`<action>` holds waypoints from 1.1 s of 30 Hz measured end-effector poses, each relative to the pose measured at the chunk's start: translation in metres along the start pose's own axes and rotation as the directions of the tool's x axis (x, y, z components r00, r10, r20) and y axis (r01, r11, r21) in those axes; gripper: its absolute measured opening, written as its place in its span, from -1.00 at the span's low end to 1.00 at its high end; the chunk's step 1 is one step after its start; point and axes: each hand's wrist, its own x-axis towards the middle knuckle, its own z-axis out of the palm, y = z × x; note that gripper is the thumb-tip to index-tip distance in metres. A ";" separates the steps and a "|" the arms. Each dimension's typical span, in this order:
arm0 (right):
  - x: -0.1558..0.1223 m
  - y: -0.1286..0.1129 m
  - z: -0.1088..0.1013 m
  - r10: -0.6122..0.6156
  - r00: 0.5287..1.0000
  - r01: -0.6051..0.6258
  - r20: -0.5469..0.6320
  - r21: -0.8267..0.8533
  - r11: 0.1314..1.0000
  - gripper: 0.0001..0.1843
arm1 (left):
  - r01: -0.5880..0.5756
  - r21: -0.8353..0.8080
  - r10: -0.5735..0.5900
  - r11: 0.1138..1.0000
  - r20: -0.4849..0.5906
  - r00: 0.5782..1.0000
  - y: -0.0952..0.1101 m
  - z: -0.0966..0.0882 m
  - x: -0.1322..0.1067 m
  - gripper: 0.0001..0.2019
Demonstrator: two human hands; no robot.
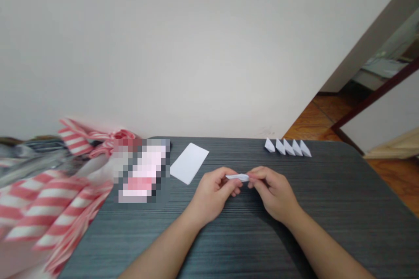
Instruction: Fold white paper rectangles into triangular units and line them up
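From here the folded paper strip [237,177] is white, like the paper rectangle [189,163]; the folded pieces [288,147] along the desk's far edge look faintly lilac. The desk [343,209] is charcoal with fine streaks; the crumpled bag [42,209] at its left edge has pink-and-white stripes.

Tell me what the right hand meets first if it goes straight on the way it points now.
The right hand would meet the folded white paper strip first, already pinched in its fingertips. Just beyond lies the left hand, holding the strip's other end, though depth is hard to judge here.
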 end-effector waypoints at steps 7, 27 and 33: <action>-0.002 0.002 0.001 0.060 0.998 -0.061 0.017 0.030 0.998 -0.87 | -0.043 0.042 0.043 0.998 -0.016 0.999 -0.001 0.000 -0.001 -0.83; 0.004 -0.002 0.000 0.001 0.997 -0.001 0.082 0.004 1.000 -0.93 | -0.101 0.147 0.098 0.984 0.031 0.995 0.006 -0.002 -0.002 -0.87; 0.005 -0.006 -0.001 0.021 0.996 -0.022 0.085 0.006 1.000 -0.90 | -0.079 0.140 0.073 0.987 0.050 0.996 0.006 -0.001 -0.002 -0.86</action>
